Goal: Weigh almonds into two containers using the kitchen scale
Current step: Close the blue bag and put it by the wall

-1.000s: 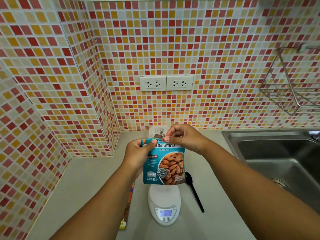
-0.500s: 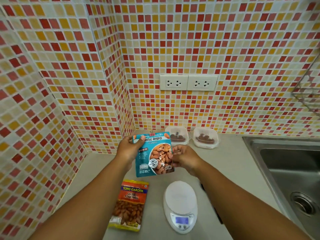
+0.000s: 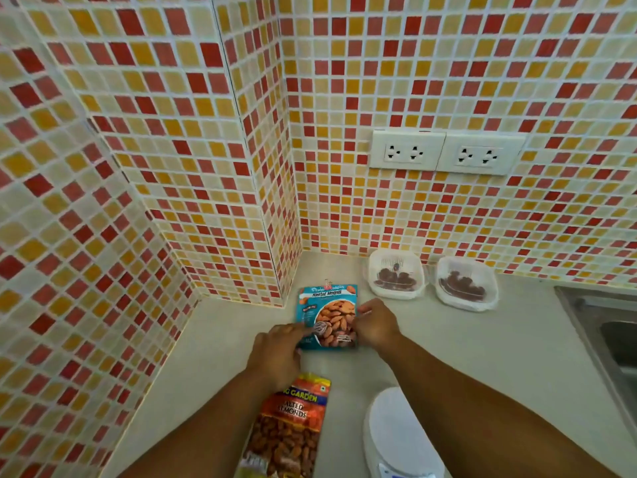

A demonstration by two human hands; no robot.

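Note:
A blue bag of roasted almonds (image 3: 327, 305) lies flat on the counter near the tiled corner. My left hand (image 3: 279, 350) rests on its lower left part with fingers stretched over it. My right hand (image 3: 377, 322) has its fingers curled at the bag's right edge and pinches it. Two clear plastic containers (image 3: 396, 276) (image 3: 466, 284) stand side by side against the back wall, each holding some almonds. The white kitchen scale (image 3: 396, 432) sits at the bottom, partly under my right forearm, with its display cut off.
An orange bag of salted almonds (image 3: 289, 429) lies on the counter below my left hand. A steel sink (image 3: 606, 332) opens at the right edge. Two wall sockets (image 3: 444, 151) sit above the containers. Tiled walls close off the left and back.
The blue bag went from being held upright over the scale to lying on the counter near the corner. My view shifted left, bringing the containers and the orange bag into sight.

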